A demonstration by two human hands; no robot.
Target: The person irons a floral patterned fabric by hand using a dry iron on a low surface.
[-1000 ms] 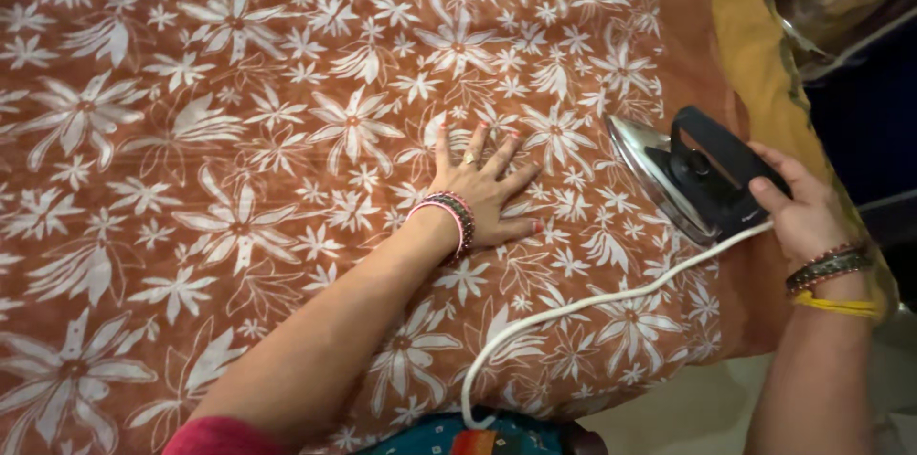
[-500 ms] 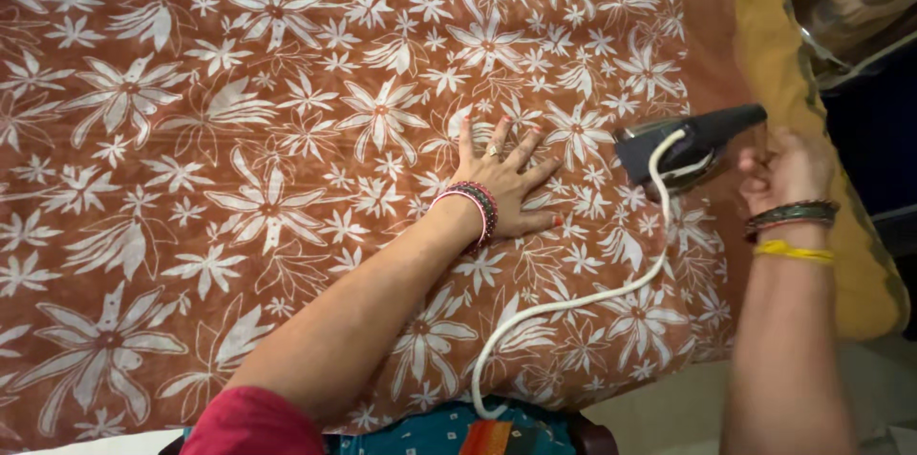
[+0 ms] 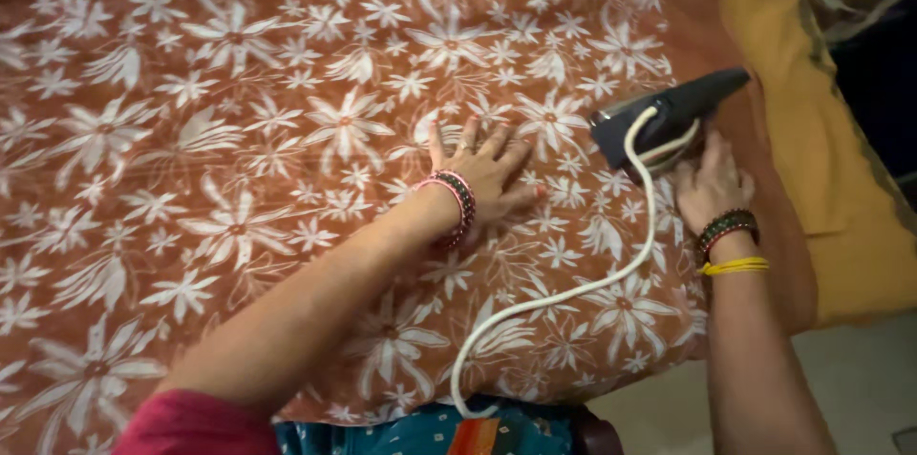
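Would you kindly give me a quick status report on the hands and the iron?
Left hand flat on floral cloth. Right hand beside dark iron, grip hidden. White cord trails across the cloth.

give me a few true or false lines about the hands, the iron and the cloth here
1. The left hand lies flat, fingers spread, on the brown flowered cloth. True.
2. The iron is red. False: it is dark grey.
3. The right hand is at the iron, near the cloth's right edge. True.
4. The iron's cord is black. False: it is white, and runs from the iron across the cloth toward the person.
5. Both wrists are bare. False: each wears bangles, and the right also has a yellow thread.
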